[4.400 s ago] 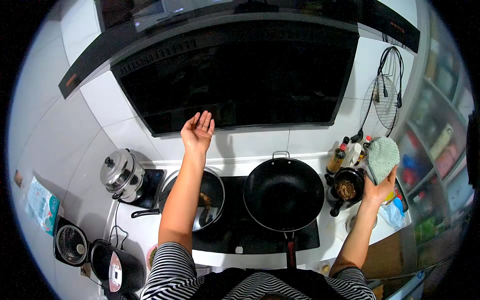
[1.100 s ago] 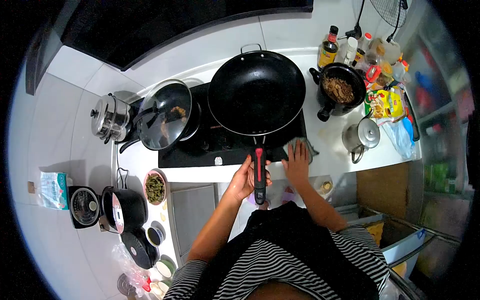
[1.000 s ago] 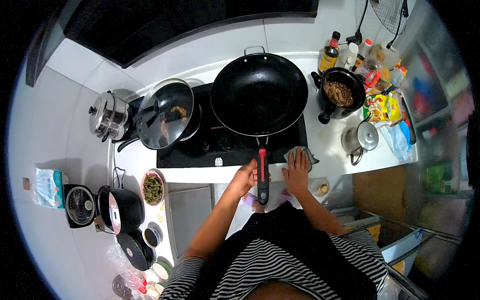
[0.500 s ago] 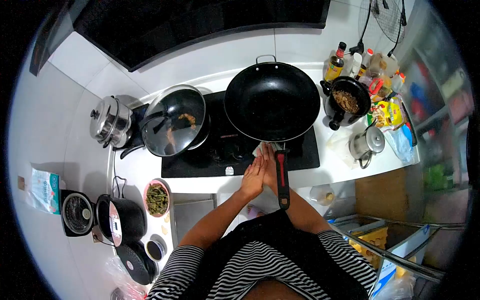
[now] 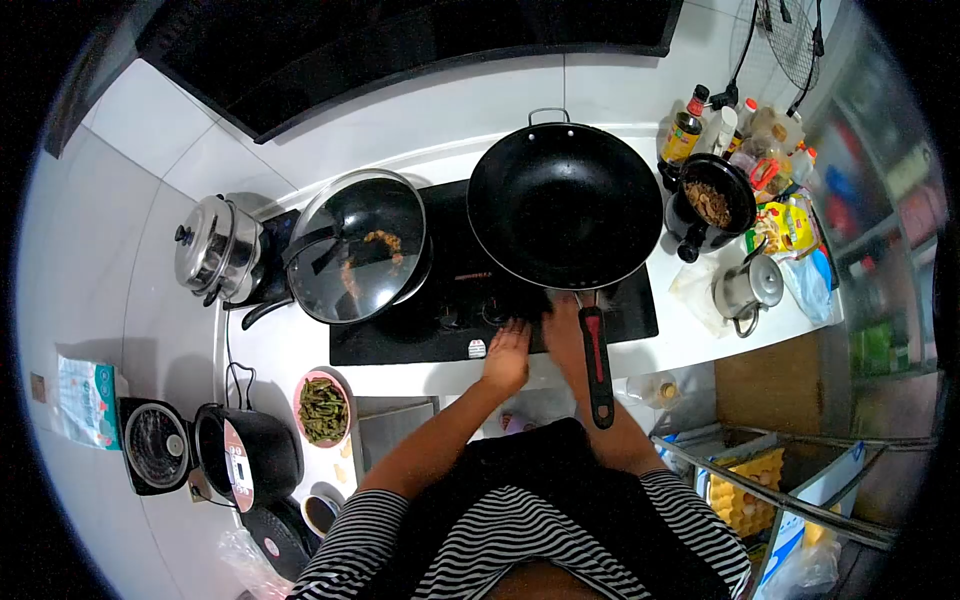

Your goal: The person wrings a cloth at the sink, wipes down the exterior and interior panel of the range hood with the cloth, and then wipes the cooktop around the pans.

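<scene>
My left hand (image 5: 508, 358) lies flat with its fingers stretched out on the front edge of the black cooktop (image 5: 400, 345), just below a control knob. Beside it, my right hand (image 5: 564, 325) is blurred by motion, pressed on a pale cloth (image 5: 592, 298) that is mostly hidden. The hand is under the near rim of the wok (image 5: 565, 210), left of the wok's black and red handle (image 5: 597, 375). A lidded pan (image 5: 360, 255) with browned food under its glass lid sits on the cooktop's left side.
To the right stand a black pot (image 5: 708, 205) of brown food, a metal kettle (image 5: 750, 288) and several bottles (image 5: 684, 130). On the left are a steel pot (image 5: 215, 250), a bowl of green beans (image 5: 323, 410), a rice cooker (image 5: 260, 450) and a cup of dark liquid (image 5: 320, 514).
My hands have come apart: the left has left the back of the right and now rests on the cooktop edge. My right hand has moved right and toward me. The whole view has shifted slightly.
</scene>
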### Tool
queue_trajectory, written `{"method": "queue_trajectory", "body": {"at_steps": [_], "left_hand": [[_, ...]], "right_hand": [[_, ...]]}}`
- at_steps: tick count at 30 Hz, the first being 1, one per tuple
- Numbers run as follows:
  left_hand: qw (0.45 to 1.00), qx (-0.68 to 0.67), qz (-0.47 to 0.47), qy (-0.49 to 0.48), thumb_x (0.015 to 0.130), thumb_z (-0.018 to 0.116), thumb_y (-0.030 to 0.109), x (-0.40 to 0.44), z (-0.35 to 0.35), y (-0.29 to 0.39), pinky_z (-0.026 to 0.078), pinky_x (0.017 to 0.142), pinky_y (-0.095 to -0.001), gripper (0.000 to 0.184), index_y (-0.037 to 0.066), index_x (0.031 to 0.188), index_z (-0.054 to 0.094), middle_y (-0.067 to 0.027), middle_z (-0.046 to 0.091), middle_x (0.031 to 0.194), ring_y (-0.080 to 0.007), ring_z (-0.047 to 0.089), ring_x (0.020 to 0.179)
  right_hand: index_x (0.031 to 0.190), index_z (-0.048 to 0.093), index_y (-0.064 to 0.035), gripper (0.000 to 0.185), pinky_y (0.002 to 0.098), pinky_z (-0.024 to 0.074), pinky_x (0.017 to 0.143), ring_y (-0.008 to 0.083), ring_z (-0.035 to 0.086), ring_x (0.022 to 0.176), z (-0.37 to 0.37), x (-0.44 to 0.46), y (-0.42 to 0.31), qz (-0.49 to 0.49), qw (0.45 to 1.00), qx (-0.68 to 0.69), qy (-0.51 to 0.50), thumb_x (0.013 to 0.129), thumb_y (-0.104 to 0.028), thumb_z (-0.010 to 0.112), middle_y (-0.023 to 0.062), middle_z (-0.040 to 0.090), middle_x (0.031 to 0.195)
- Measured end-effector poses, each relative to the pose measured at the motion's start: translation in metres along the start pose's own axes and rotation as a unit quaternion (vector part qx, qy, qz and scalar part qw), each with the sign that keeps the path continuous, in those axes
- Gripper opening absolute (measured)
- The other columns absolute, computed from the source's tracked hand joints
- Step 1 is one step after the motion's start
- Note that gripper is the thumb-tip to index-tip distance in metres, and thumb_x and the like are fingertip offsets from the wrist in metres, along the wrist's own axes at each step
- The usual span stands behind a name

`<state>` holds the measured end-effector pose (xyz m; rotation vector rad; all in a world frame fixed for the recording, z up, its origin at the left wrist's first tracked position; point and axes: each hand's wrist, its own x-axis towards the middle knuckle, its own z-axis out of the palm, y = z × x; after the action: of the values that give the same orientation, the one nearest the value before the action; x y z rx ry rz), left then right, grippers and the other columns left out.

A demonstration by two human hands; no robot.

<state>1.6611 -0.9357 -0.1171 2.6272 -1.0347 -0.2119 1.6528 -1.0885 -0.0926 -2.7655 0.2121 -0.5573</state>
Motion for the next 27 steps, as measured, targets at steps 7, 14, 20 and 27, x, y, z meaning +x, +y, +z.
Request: {"method": "queue_trajectory", "body": {"at_steps": [7, 14, 20, 27], "left_hand": [[0.994, 0.021, 0.033, 0.098, 0.066, 0.051, -0.002, -0.025, -0.025, -0.02, 0.031, 0.096, -0.046, 0.047, -0.005, 0.113, 0.046, -0.0211, 0.046, 0.116, -0.0354, 0.042, 0.112], [0.993, 0.006, 0.057, 0.105, 0.063, 0.052, -0.001, -0.024, -0.02, -0.018, 0.037, 0.086, -0.0416, 0.039, -0.004, 0.102, 0.053, -0.0176, 0.052, 0.107, -0.0333, 0.047, 0.101], [0.996, 0.005, 0.012, 0.088, 0.065, 0.051, 0.001, -0.013, -0.024, -0.03, 0.039, 0.08, -0.04, 0.032, 0.0, 0.097, 0.054, -0.015, 0.055, 0.098, -0.032, 0.05, 0.093], [0.988, -0.066, 0.005, 0.14, 0.066, 0.052, -0.002, -0.025, -0.024, -0.015, 0.039, 0.084, -0.0399, 0.037, 0.0, 0.102, 0.053, -0.0163, 0.052, 0.108, -0.0323, 0.048, 0.099]], "right_hand": [[0.126, 0.036, -0.0001, 0.056, 0.0462, 0.0191, 0.104, 0.0351, 0.024, 0.126, 0.035, -0.021, -0.006, -0.081, 0.991, 0.094, -0.059, 0.075, -0.014, 0.054, 0.0187, 0.026, 0.137], [0.128, 0.035, -0.0018, 0.056, 0.0444, 0.0154, 0.106, 0.0317, 0.021, 0.129, 0.034, -0.019, -0.024, -0.085, 0.983, 0.126, -0.101, 0.075, -0.009, 0.052, 0.0148, 0.025, 0.139], [0.126, 0.04, -0.004, 0.05, 0.0446, 0.0167, 0.106, 0.0326, 0.022, 0.128, 0.053, 0.007, -0.025, -0.107, 0.976, 0.122, -0.143, 0.078, -0.009, 0.05, 0.013, 0.025, 0.14], [0.124, 0.04, -0.0006, 0.053, 0.0477, 0.0184, 0.104, 0.0365, 0.025, 0.126, 0.029, -0.04, -0.024, -0.1, 0.98, 0.106, -0.133, 0.073, -0.008, 0.053, 0.0175, 0.03, 0.136]]}}
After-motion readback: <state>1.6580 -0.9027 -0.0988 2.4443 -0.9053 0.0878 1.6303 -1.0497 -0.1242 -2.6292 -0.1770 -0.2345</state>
